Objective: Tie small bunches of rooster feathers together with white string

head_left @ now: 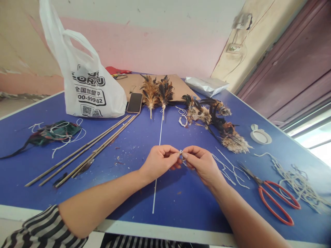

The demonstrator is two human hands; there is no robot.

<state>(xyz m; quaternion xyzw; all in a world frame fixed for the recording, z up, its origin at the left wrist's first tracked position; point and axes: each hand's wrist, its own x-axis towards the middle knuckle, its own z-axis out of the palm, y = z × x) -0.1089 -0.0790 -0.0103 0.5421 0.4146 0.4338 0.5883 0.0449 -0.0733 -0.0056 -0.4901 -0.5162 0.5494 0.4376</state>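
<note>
Over the middle of the blue table, my left hand (161,160) and my right hand (200,163) meet fingertip to fingertip. Both are closed in a pinch on a short piece of white string (180,151); most of it is hidden by the fingers. Loose white strings (230,168) lie just right of my right hand. Beyond the hands, two tied feather bundles, one brown (150,93) and one darker (165,91), rest with their stems toward me. More loose feather clumps (230,136) lie to the right of them.
Red-handled scissors (278,196) and a tangle of string (300,182) lie at the right, near a white round dish (260,136). Thin sticks (85,151), a phone (134,103), a plastic bag (93,86) and a dark green cloth-like bundle (57,132) occupy the left.
</note>
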